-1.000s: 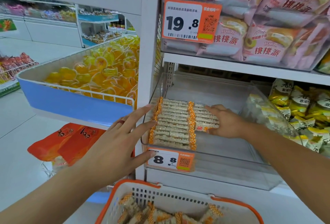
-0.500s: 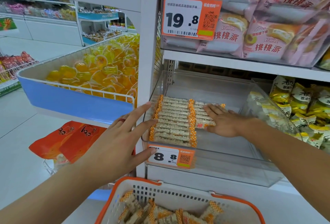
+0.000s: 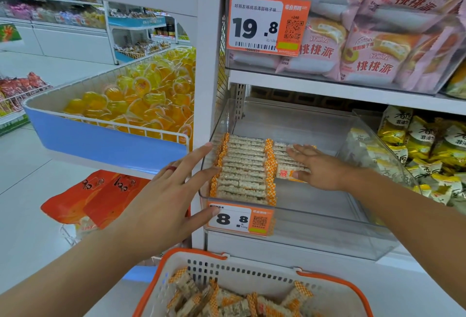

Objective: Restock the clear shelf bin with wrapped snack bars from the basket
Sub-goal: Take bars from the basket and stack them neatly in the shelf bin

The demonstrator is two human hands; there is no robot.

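While both arms reach toward the shelving, the left hand point(image 3: 161, 198) sits outside the clear shelf bin point(image 3: 327, 238), its fingers straight and spread wide, fingertips touching the bin's left wall and the thumb tip against the orange price tag point(image 3: 240, 218) reading 8.8 on the bin's near front. A red ring shows on one finger of that hand. Inside the bin, the right hand point(image 3: 319, 167) lies flat with straight fingers pressing down on a short second row of wrapped snack bars point(image 3: 286, 162); it grips nothing. To the left of that row, a full row of bars point(image 3: 243, 167) with orange checked wrapper ends fills the bin's left side from near to far, touching the second row. The right half of the bin floor is bare plastic.

At the near edge, a white basket point(image 3: 252, 270) with an orange rim holds a loose heap of the same bars point(image 3: 227, 301), well below the bin. On the shelf above, pink pie packets point(image 3: 378, 46) are stacked behind a larger price tag point(image 3: 267, 25) reading 19.8. Right of the bin are yellow and white snack bags point(image 3: 433, 140). To the left, a blue and white trough point(image 3: 106, 140) holds yellow jelly cups point(image 3: 151, 99), with orange pouches point(image 3: 100, 195) lower down.
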